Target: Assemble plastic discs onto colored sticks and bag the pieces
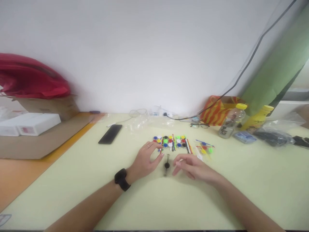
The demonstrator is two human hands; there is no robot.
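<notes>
Between my two hands a small black spinner (167, 165) lies on the pale table, its long pointer blurred as if turning. My left hand (146, 158), with a black watch at the wrist, hovers to its left, thumb and index finger apart and nothing seen between them. On the right of the spinner is my right hand (190, 166), fingers loosely bent and spread, with no object visible in it. Just beyond the hands lie rows of coloured round discs (170, 141) with arrow-shaped pointers among them. A looser group of coloured arrows and discs (204, 148) sits to the right.
A black phone (110, 134) lies at the left. Eyeglasses (199, 125), a clear bottle (232, 121), a yellow bottle (257, 119) and a striped bag (217, 109) stand at the back right. White boxes (38, 123) rest on cardboard at the far left.
</notes>
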